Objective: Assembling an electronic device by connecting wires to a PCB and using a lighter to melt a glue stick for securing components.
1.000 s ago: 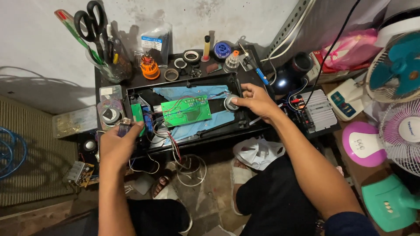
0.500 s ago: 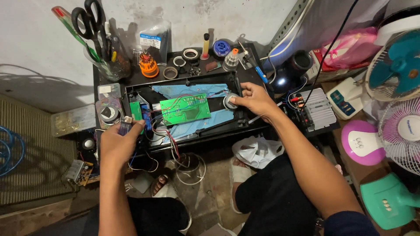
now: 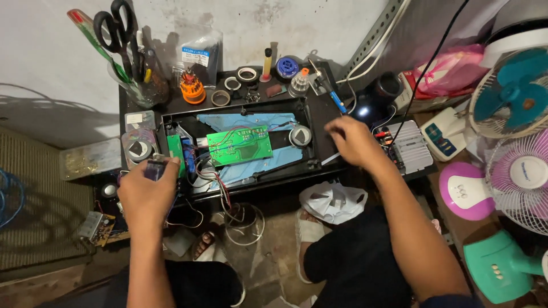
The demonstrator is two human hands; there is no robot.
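- Crowded black workbench (image 3: 319,122) against a pale wall; three fans at far right, pink (image 3: 522,179), teal (image 3: 514,91) and a green base (image 3: 494,265) lying low.
- Along the bench's back edge: orange screwdriver set (image 3: 192,90), tape rolls (image 3: 246,74), blue spool (image 3: 287,67), small bottle (image 3: 299,84).
- Clear jar (image 3: 137,85) at back left, holding black-handled scissors (image 3: 117,25) and pens.
- Open black casing (image 3: 240,142) mid-bench, containing a green circuit board (image 3: 240,146) on a pale blue sheet, a round knob (image 3: 300,135) at its right end, loose wires spilling over the front edge.
- Clear parts box (image 3: 91,158) left of the bench; white plastic bag (image 3: 333,201) below it, by a sandalled foot.
- Left hand (image 3: 147,191) at the casing's front-left corner, fingers curled around a small dark component (image 3: 155,169), wrist bent upward.
- Right hand (image 3: 353,140) palm-down over the casing's right rim, fingers loosely bent; grip on anything impossible to tell, forearm angled in from lower right.
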